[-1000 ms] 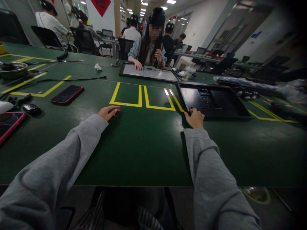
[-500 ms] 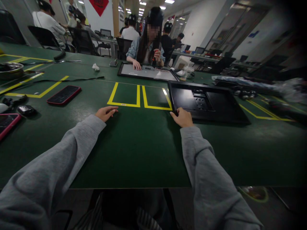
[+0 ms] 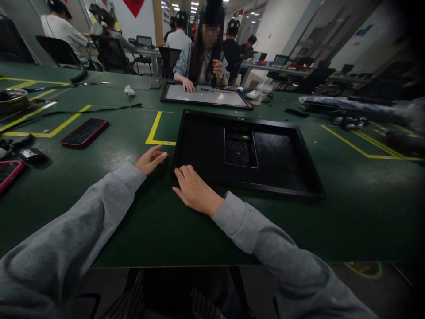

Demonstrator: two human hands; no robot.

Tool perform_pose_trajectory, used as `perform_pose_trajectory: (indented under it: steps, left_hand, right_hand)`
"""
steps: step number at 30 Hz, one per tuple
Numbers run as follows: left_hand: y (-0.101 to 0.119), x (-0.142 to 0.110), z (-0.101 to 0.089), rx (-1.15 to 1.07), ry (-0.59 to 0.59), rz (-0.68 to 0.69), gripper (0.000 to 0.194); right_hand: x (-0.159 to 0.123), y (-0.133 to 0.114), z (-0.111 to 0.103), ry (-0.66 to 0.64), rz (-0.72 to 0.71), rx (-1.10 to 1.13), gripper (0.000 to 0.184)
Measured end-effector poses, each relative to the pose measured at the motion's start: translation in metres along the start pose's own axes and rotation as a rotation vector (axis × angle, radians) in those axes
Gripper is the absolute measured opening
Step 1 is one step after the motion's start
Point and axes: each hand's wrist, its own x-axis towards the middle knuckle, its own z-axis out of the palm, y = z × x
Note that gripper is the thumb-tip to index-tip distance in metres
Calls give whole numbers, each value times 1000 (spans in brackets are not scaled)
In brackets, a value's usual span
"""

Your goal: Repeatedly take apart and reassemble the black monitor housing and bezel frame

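Observation:
A black monitor back cover [image 3: 206,146], like a shallow tray with a recessed square in its middle, lies on the green table in front of me. My right hand [image 3: 195,190] has its fingers bent over the near left corner of the cover, the thumb lying along the outside. Just left of that corner is my left hand [image 3: 151,160], empty, with fingers loosely stretched towards the cover's left edge and a small gap between. Part of the yellow tape marking [image 3: 153,130] shows beyond the left edge; the cover hides the rest.
Across the table, a person [image 3: 195,66] holds a screwdriver [image 3: 214,71] over a flat display panel [image 3: 206,98]. On the left lie a red-cased phone [image 3: 84,132], a black mouse [image 3: 31,155], a strap and a metal bowl [image 3: 13,99]. Plastic-wrapped parts [image 3: 358,106] lie at the right.
The monitor cover has slid left and nearer to me, with my right hand at its corner, and now covers much of the tape. My left hand has barely moved.

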Motion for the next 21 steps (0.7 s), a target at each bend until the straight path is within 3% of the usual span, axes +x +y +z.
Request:
perform_pose_trajectory:
  steps: [5, 12, 18, 21]
  left_hand:
    - [7, -5, 18, -66, -61, -54, 91]
    - [15, -3, 19, -86, -69, -104, 89]
    - [15, -4, 23, 43, 35, -76, 81]
    - [14, -5, 21, 273, 79, -21, 71]
  right_hand:
    - [3, 5, 6, 35, -45, -15, 40]
    - [8, 18, 10, 74, -134, -29, 30]
    - [9, 12, 7, 68, -197, -117, 30]
    - [10, 13, 6, 84, -210, -141, 32]
